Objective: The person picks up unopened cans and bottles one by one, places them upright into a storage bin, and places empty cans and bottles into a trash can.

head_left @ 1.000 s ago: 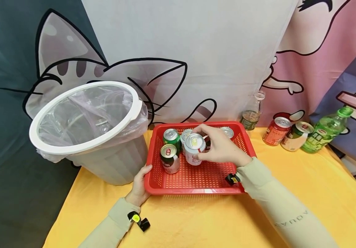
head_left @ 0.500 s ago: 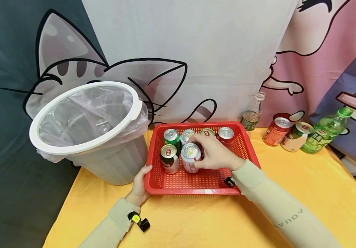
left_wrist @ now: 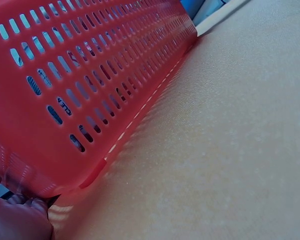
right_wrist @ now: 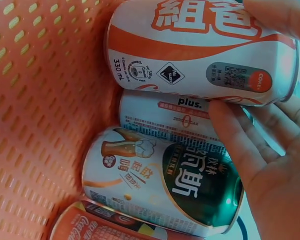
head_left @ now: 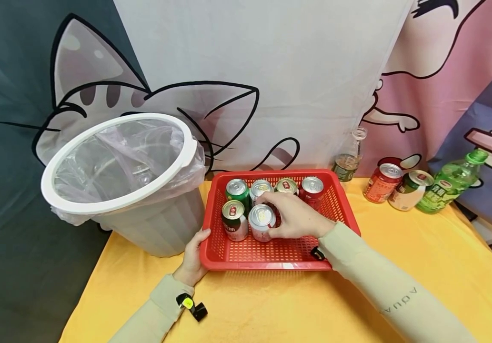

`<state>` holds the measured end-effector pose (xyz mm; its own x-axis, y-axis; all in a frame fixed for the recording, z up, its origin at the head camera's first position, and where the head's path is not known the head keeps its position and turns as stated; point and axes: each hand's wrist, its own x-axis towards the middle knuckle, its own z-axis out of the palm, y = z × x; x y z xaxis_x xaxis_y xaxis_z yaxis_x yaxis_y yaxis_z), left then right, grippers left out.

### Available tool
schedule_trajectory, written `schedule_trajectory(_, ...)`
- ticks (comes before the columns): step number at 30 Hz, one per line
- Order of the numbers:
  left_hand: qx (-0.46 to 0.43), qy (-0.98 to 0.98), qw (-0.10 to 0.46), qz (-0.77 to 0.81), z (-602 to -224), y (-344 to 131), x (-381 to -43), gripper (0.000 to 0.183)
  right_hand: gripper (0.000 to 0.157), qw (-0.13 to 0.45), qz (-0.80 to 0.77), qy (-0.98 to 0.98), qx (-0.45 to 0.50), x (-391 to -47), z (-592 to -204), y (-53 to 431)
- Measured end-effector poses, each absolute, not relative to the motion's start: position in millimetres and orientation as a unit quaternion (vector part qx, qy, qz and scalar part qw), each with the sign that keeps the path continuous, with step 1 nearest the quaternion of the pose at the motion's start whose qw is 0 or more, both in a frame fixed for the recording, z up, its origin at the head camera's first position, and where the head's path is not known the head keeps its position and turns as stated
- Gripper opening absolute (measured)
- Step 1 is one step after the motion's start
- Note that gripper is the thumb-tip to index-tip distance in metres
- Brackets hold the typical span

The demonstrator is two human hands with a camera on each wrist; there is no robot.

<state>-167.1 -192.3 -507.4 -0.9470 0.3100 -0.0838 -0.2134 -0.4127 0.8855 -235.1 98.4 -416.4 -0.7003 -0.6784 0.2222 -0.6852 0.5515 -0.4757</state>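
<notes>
In the head view, my left hand (head_left: 192, 259) grips the front left corner of a red plastic basket (head_left: 267, 265), thumb over the rim. The left wrist view shows its curled fingers at the basket's lower corner. My right hand (head_left: 293, 214) holds a white soda can (head_left: 262, 224) upright between thumb and fingers. That can stands in the front row beside a dark green and white can (head_left: 235, 224). Behind them are a green can (head_left: 237, 192), a silver-white can (head_left: 260, 188), a gold-topped can (head_left: 286, 185) and a red can (head_left: 312, 190).
A grey bin (head_left: 155, 228) with a white rim and clear liner stands left of the basket. To the right are a clear bottle (head_left: 346, 162), an orange-red can (head_left: 382, 186), another can (head_left: 408, 190) and a green bottle (head_left: 449, 183). A yellow cloth (head_left: 280, 305) covers the table.
My right hand has brought the white soda can down and slightly left, next to the dark green can in the front row. My left hand stays at the basket corner.
</notes>
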Motion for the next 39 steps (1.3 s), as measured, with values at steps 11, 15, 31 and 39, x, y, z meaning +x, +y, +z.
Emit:
schedule_trajectory(11, 0.047, 0.518, 0.158, 0.840, -509.3, -193.0, -167.4, 0.043, 0.065, -0.004, 0.261, -0.883, 0.390, -234.6, -416.6, 97.0)
schedule_trajectory(15, 0.045, 0.520, 0.157, 0.838, -508.0, -192.6, -167.3, 0.044, 0.069, -0.006, 0.259, -0.886, 0.385, -234.0, -415.4, 97.0)
schedule_trajectory(31, 0.043, 0.522, 0.154, 0.838, -506.7, -191.5, -166.5, 0.044, 0.077, 0.010, 0.227, -0.894, 0.387, -233.8, -414.1, 98.3)
schedule_trajectory(39, 0.036, 0.518, 0.158, 0.840, -508.0, -192.0, -167.1, 0.044, 0.071, 0.058, 0.212, -0.890, 0.401, -231.9, -411.4, 98.7)
